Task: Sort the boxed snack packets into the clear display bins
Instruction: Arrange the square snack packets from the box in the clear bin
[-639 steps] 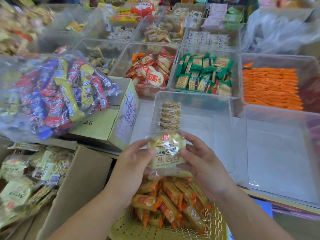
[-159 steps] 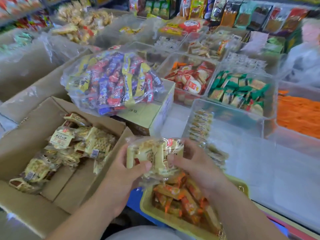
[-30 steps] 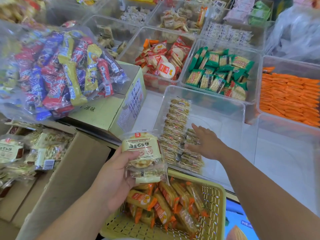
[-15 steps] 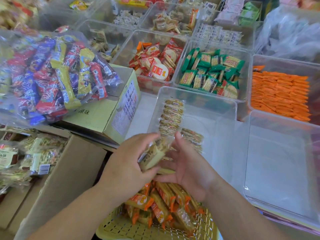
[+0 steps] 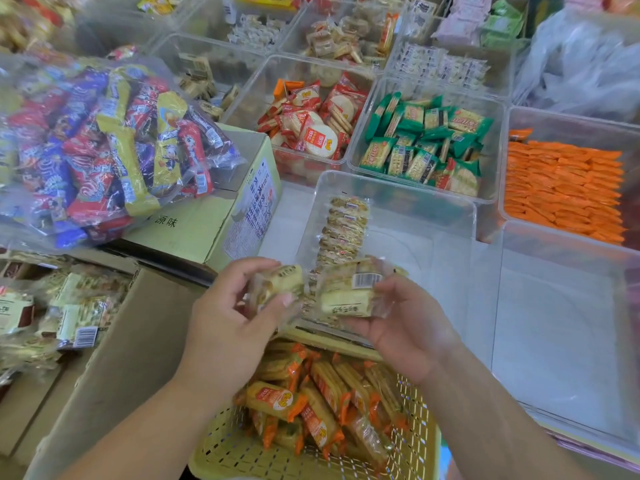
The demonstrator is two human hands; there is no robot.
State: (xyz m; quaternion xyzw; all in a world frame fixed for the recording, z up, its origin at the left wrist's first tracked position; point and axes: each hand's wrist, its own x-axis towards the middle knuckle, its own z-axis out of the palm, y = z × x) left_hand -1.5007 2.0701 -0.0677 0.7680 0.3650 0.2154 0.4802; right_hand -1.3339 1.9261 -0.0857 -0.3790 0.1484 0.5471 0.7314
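The clear display bin [image 5: 450,216] has one upright row of biscuit packets [image 5: 344,230] along its left wall. Over its near edge, the left hand [image 5: 225,327] grips a cream packet [image 5: 277,285] and the right hand [image 5: 405,327] holds a barcoded packet [image 5: 349,296]. Each should probably go in on edge, snug beside that row.

Left hand [image 5: 225,334] gripping 1 biscuit packet [image 5: 280,284], right hand [image 5: 408,336] holding barcoded packet [image 5: 348,296], perhaps 2 stacked
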